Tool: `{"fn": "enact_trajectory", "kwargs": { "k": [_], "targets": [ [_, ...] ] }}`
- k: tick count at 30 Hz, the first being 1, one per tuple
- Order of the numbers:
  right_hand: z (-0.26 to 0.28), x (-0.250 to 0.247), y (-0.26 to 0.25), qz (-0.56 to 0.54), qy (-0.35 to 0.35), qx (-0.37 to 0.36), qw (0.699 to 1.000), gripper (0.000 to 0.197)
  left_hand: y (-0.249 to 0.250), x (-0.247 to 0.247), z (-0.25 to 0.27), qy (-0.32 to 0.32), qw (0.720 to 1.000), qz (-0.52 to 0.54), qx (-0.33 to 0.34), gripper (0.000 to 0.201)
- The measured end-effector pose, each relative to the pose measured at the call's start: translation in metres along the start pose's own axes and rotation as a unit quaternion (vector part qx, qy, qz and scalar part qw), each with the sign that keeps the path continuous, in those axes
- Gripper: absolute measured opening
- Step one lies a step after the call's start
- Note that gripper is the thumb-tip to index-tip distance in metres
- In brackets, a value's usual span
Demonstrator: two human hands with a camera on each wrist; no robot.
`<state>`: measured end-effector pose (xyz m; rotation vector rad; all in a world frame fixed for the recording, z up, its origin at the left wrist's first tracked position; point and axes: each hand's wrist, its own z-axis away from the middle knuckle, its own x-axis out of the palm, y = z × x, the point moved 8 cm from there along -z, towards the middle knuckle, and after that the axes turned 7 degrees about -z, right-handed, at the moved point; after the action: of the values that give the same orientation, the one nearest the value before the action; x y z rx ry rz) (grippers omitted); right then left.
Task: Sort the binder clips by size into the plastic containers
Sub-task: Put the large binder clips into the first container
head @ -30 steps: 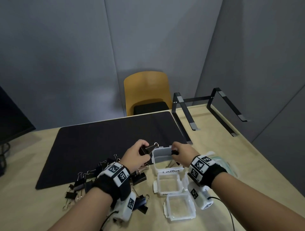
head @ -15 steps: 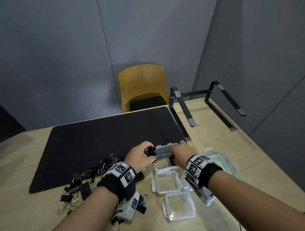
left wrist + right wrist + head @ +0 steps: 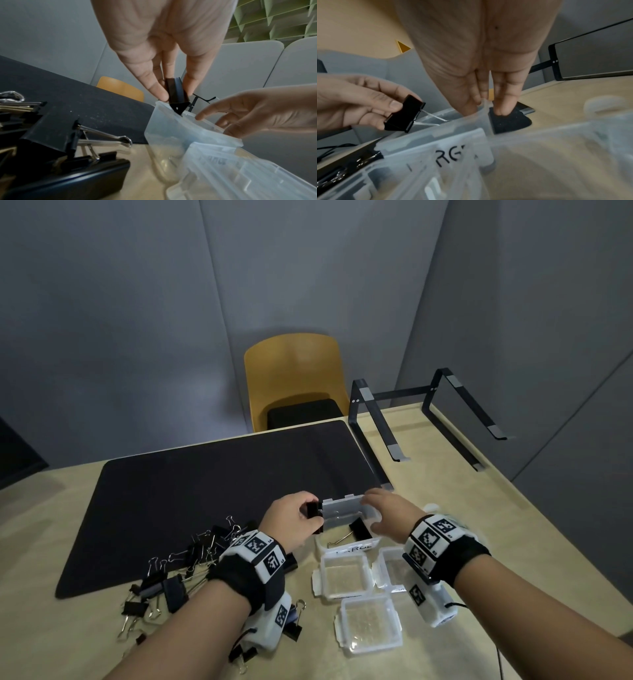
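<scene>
My left hand [image 3: 315, 517] pinches a black binder clip [image 3: 312, 510] at the left rim of the clear container labelled LARGE [image 3: 352, 547]. In the left wrist view the clip [image 3: 175, 93] hangs between thumb and finger over the container's corner [image 3: 171, 132]. My right hand [image 3: 371, 508] grips the container's far wall. The right wrist view shows its fingertips [image 3: 501, 108] pinching that wall [image 3: 483, 112], with the clip [image 3: 404, 115] at the left. Another black clip [image 3: 359, 530] lies inside. A pile of black binder clips [image 3: 171, 577] lies left of my left wrist.
Three smaller clear containers [image 3: 346, 577] sit just in front of the large one. A black mat [image 3: 222, 481] covers the table's middle. A laptop stand [image 3: 428, 419] stands at the back right, and a yellow chair [image 3: 294, 378] behind the table.
My left hand has lowered the clip from above the container to its left rim. My right hand has shifted along the container's far wall, and the container looks tipped.
</scene>
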<state>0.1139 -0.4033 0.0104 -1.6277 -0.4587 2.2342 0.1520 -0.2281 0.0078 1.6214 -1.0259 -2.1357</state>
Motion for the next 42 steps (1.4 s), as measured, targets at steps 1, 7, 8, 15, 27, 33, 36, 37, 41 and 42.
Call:
{"fn": "enact_trajectory", "kwargs": {
  "k": [1,7,8,15,27,33,36,37,41,42],
  "targets": [
    [0.001,0.001,0.000,-0.003,0.002,0.001,1.000,0.052,0.001,0.001,-0.001,0.004,1.000,-0.003,-0.001,0.027],
    [0.006,0.008,0.006,-0.041,0.012,0.027,0.999,0.060,0.016,0.009,-0.004,0.008,0.997,-0.071,0.028,0.014],
    [0.005,0.008,0.006,-0.040,0.011,0.029,0.999,0.060,0.018,0.011,-0.005,0.005,0.996,-0.081,0.034,0.014],
    [0.002,0.021,0.015,-0.032,-0.014,0.041,0.999,0.047,0.027,0.020,-0.003,0.025,0.976,-0.191,0.099,0.020],
    [-0.006,0.018,0.013,0.013,-0.006,0.011,1.000,0.036,0.015,0.019,-0.014,0.037,0.958,-0.273,0.083,0.024],
    [-0.006,0.017,0.011,0.013,-0.017,-0.019,1.000,0.042,0.015,0.026,-0.023,-0.013,0.942,-0.327,0.072,0.030],
    [-0.007,0.018,0.013,0.014,-0.018,-0.013,1.000,0.043,0.019,0.026,-0.022,0.004,0.937,-0.342,0.074,0.028],
    [-0.007,0.017,0.013,0.015,-0.017,-0.012,1.000,0.044,0.022,0.024,-0.020,0.018,0.938,-0.336,0.082,0.025],
    [-0.007,0.018,0.013,0.027,-0.020,-0.016,0.999,0.047,0.026,0.030,-0.013,0.006,0.943,-0.314,0.111,0.019],
    [-0.007,0.019,0.012,0.029,-0.025,-0.016,0.999,0.046,0.022,0.035,-0.013,-0.019,0.940,-0.325,0.101,0.022]
  ]
}}
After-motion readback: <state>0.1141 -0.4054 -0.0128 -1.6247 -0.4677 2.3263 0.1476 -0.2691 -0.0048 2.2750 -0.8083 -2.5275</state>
